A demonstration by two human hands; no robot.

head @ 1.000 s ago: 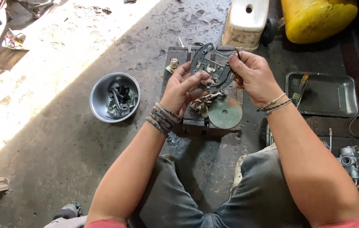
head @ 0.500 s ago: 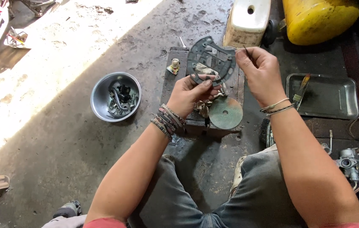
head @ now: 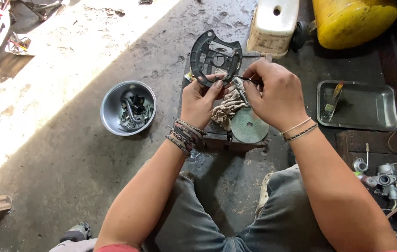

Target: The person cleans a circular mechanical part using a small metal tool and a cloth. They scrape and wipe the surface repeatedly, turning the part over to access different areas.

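Backing plate [head: 215, 56] is pinched at its lower rim by the left hand [head: 201, 100] while the right hand [head: 275, 95], fingers closed, works a thin tool [head: 245, 78] against it, needing steady aim.

Beaded bracelets on both wrists, grey trousers, red sleeves

One head-worn camera looks steeply down, close over the concrete floor [head: 67, 154].

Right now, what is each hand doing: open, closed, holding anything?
Left hand: closed on the lower edge of the dark metal plate.
Right hand: closed, pinching a thin dark tool against the plate.
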